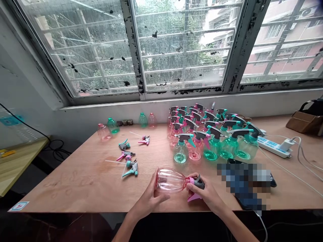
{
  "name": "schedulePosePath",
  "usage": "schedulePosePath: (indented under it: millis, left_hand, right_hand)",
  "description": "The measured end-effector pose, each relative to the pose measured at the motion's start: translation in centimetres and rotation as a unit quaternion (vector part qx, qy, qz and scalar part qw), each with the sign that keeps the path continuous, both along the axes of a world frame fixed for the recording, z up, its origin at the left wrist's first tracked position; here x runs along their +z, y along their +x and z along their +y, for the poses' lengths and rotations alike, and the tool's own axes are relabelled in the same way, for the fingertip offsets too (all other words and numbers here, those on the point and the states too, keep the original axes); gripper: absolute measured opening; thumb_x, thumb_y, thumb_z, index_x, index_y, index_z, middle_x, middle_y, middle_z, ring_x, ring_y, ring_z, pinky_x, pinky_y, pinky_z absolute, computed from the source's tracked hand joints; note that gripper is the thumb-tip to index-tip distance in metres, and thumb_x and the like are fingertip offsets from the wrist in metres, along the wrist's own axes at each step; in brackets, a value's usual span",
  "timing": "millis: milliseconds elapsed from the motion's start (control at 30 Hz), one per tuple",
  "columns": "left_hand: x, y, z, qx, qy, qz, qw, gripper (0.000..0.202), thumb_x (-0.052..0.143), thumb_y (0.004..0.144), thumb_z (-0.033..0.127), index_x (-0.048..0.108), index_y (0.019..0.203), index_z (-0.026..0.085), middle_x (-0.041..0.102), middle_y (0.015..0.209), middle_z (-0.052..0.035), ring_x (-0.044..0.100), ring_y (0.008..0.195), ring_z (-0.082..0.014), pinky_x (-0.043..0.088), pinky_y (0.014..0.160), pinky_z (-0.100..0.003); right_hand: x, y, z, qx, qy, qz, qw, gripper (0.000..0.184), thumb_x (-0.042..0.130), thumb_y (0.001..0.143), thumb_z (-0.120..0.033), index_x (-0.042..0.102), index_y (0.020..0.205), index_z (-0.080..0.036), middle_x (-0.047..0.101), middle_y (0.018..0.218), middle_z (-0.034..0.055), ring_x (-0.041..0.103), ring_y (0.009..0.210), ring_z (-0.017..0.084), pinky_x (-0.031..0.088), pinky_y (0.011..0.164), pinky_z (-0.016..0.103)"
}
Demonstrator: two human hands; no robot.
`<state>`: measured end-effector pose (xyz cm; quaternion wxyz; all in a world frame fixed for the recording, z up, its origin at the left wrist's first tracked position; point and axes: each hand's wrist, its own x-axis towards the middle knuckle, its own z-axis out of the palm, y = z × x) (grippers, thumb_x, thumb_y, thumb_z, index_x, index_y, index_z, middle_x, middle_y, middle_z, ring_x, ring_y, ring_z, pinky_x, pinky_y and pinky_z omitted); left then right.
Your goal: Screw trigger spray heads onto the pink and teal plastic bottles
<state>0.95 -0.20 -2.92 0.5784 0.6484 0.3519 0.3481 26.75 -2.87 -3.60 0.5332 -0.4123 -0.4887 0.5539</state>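
A clear pink spray bottle (170,180) lies sideways above the front of the table, between both hands. My left hand (150,198) is cupped around its base, thumb stretched out below it. At the other end, the fingers of my right hand (205,193) close around the pink-and-black trigger sprayer head (198,183) on the neck. The trigger points down toward the table edge. Loose sprayer heads lie to the left: a teal one (132,168) nearest my left hand, a pink one (126,155), another teal one (124,145) and a pink one (145,140) farther back.
Several assembled green and pink spray bottles (212,148) stand grouped behind my right hand. Headless bottles, one pink (104,132) and one green (143,120) among them, stand at the back left. A power strip (274,147), cables, a blurred-out device (248,185) and a brown bag (305,119) occupy the right.
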Motion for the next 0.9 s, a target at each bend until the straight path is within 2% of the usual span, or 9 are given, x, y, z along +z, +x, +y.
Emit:
schedulePosePath:
  millis: [67, 233, 367, 500, 633, 700, 767, 900]
  left_hand:
    - [0.13, 0.02, 0.01, 0.001, 0.003, 0.002, 1.000, 0.105, 0.076, 0.084, 0.035, 0.003, 0.158, 0.032, 0.016, 0.168, -0.0081, 0.015, 0.153, -0.0313, 0.010, 0.125, -0.051]
    - [0.66, 0.11, -0.13, -0.003, 0.010, 0.008, 1.000, 0.101, 0.071, 0.089, 0.031, -0.004, 0.157, 0.036, 0.017, 0.168, -0.0076, 0.031, 0.148, -0.0305, 0.015, 0.124, -0.050]
    - [0.73, 0.04, -0.25, -0.003, 0.006, 0.003, 1.000, 0.102, 0.071, 0.089, 0.031, -0.004, 0.157, 0.036, 0.019, 0.167, -0.0068, 0.030, 0.149, -0.0299, 0.017, 0.124, -0.048]
    - [0.41, -0.08, -0.09, -0.010, -0.006, -0.003, 1.000, 0.103, 0.072, 0.087, 0.036, -0.002, 0.158, 0.032, 0.017, 0.168, -0.0087, 0.026, 0.150, -0.0301, 0.015, 0.125, -0.047]
    - [0.06, -0.07, 0.19, -0.022, -0.008, -0.019, 1.000, 0.097, 0.069, 0.089, 0.040, 0.002, 0.159, 0.028, 0.031, 0.162, -0.0118, 0.033, 0.147, -0.0301, 0.018, 0.124, -0.048]
    - [-0.04, -0.05, 0.26, -0.022, -0.012, -0.022, 0.999, 0.093, 0.066, 0.091, 0.042, 0.004, 0.159, 0.029, 0.028, 0.164, -0.0112, 0.030, 0.148, -0.0303, 0.019, 0.124, -0.048]
    - [-0.04, -0.05, 0.25, -0.018, -0.014, -0.021, 1.000, 0.091, 0.065, 0.091, 0.043, 0.005, 0.159, 0.030, 0.019, 0.167, -0.0095, 0.022, 0.151, -0.0307, 0.017, 0.124, -0.048]
    - [0.41, -0.11, 0.01, -0.010, -0.009, -0.008, 1.000, 0.095, 0.069, 0.089, 0.037, 0.003, 0.158, 0.034, 0.010, 0.169, -0.0063, 0.012, 0.154, -0.0302, 0.009, 0.125, -0.049]
  right_hand:
    - [0.01, 0.04, 0.02, 0.002, 0.000, -0.001, 1.000, 0.030, 0.080, 0.080, -0.043, 0.065, 0.091, -0.019, 0.070, 0.068, -0.0012, 0.065, 0.059, 0.017, 0.052, 0.060, 0.028]
    - [-0.01, 0.06, 0.02, 0.004, 0.001, -0.004, 1.000, 0.030, 0.079, 0.080, -0.043, 0.064, 0.092, -0.019, 0.070, 0.067, -0.0011, 0.066, 0.058, 0.017, 0.052, 0.059, 0.028]
    - [0.00, 0.03, -0.01, 0.007, -0.001, -0.003, 1.000, 0.030, 0.079, 0.080, -0.043, 0.064, 0.092, -0.019, 0.070, 0.067, -0.0010, 0.066, 0.058, 0.017, 0.053, 0.059, 0.029]
    - [0.04, -0.01, -0.03, 0.003, 0.000, -0.012, 1.000, 0.032, 0.078, 0.080, -0.044, 0.064, 0.092, -0.018, 0.069, 0.067, -0.0009, 0.066, 0.058, 0.018, 0.053, 0.060, 0.031]
    - [0.24, -0.04, -0.11, -0.001, 0.002, -0.024, 1.000, 0.032, 0.078, 0.080, -0.045, 0.063, 0.092, -0.019, 0.070, 0.067, -0.0006, 0.066, 0.059, 0.019, 0.052, 0.060, 0.032]
    - [0.36, -0.04, -0.14, -0.004, 0.002, -0.030, 1.000, 0.033, 0.078, 0.080, -0.047, 0.063, 0.092, -0.019, 0.070, 0.067, -0.0006, 0.066, 0.059, 0.019, 0.052, 0.059, 0.033]
    - [0.44, -0.04, -0.15, -0.006, 0.002, -0.033, 0.999, 0.035, 0.078, 0.078, -0.048, 0.064, 0.091, -0.019, 0.070, 0.068, -0.0004, 0.066, 0.058, 0.020, 0.052, 0.059, 0.034]
    - [0.41, -0.05, -0.15, -0.005, -0.002, -0.017, 1.000, 0.035, 0.078, 0.079, -0.048, 0.064, 0.091, -0.019, 0.069, 0.066, -0.0011, 0.066, 0.058, 0.019, 0.052, 0.059, 0.033]
